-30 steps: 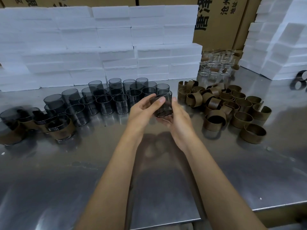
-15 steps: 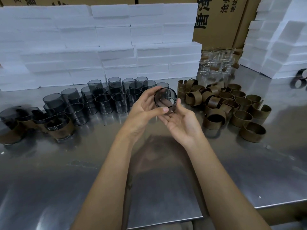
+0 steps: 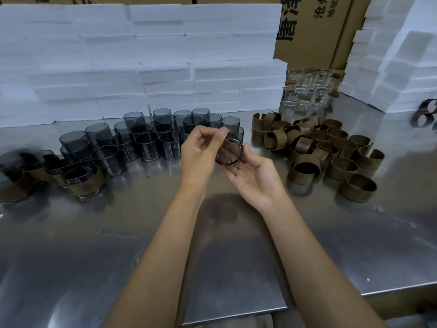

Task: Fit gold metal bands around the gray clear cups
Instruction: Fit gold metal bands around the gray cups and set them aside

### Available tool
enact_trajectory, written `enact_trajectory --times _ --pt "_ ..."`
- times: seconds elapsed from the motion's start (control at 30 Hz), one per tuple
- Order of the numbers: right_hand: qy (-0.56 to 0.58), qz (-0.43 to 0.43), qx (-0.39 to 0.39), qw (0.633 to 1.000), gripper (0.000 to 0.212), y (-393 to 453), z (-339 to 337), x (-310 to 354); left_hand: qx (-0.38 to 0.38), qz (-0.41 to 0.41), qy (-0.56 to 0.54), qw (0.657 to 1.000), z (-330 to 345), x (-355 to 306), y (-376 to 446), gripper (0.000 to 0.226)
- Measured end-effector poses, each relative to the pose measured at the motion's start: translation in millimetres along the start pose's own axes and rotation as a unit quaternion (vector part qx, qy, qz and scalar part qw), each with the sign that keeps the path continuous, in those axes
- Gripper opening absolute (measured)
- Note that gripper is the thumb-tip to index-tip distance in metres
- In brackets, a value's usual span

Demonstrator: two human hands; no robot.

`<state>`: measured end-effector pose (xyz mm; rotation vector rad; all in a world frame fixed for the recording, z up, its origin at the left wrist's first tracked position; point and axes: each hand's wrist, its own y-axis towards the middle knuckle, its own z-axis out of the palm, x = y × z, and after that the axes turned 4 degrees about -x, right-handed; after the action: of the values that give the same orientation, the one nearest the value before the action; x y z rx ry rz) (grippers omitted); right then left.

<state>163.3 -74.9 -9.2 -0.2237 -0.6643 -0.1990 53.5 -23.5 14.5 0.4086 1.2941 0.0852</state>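
A brushed stainless steel table [image 3: 236, 268] fills the lower part of the view and dully mirrors the arms above it; its front edge shows at the lower right. Behind it rises a wall of stacked white foam blocks [image 3: 142, 60], with a second stack [image 3: 397, 55] at the right and brown cardboard cartons [image 3: 314, 29] with black printed characters between them.

The cartons run out of the top of the view, so their print reads only in part. A dark curved object [image 3: 425, 113] at the right edge is blurred and cut off; what it is cannot be told. The far-left cups are smeared as well.

A cluster of bare gray clear cups [image 3: 151, 140] stands upright at centre-left, seemingly holding nothing. Nearer and further left stand cups already wearing bands [image 3: 82, 182]. A heap of loose gold metal bands [image 3: 326, 150] lies at the right, some upright, some tipped. Behind them is a group of colourless glass vessels [image 3: 307, 91], hard to tell apart.

Above the table's middle, one gray cup [image 3: 229, 149] is held with its open mouth tilted toward the camera. The left hand [image 3: 201, 155] has its grip pinched on the rim, thumb and forefinger at the upper edge. The right hand [image 3: 255, 176] lies palm up beneath, its straight fingers cradling the cup's side, grip released.
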Motion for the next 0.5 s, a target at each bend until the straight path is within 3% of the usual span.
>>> enact_trajectory --times 0.07,0.5 --pt "0.014 -0.004 0.001 1.0 0.042 1.2 -1.9 1.2 0.024 -0.005 -0.009 1.0 -2.0 1.5 2.0 0.003" --pt "0.086 -0.041 -0.004 0.995 0.047 3.0 -10.3 7.4 0.237 -0.044 0.014 0.97 -10.4 0.0 2.1 0.053"
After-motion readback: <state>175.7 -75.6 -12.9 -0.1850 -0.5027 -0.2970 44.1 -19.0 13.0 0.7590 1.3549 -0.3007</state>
